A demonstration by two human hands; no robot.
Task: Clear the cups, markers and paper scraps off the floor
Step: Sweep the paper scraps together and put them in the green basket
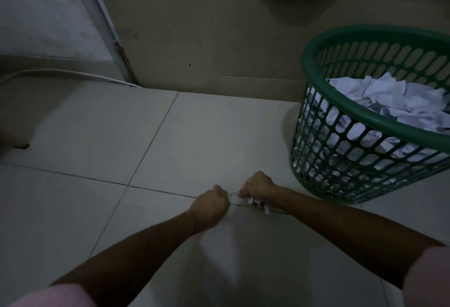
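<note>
White torn paper scraps (pixel 255 201) sit bunched in the right hand (pixel 258 189), fingers curled round them just above the pale tiled floor (pixel 199 136), one strip hanging below the fist with its long axis tilted down and to the right. Left hand (pixel 209 203) — close beside the right, near a grout line — is curled too, but whether it pinches anything I cannot tell. Step in hand, by my reading: gathering the last scraps; next move calls for carrying the handful right to the green slotted plastic basket (pixel 365 121) — already heaped with crumpled paper — without dropping loose strips.
</note>
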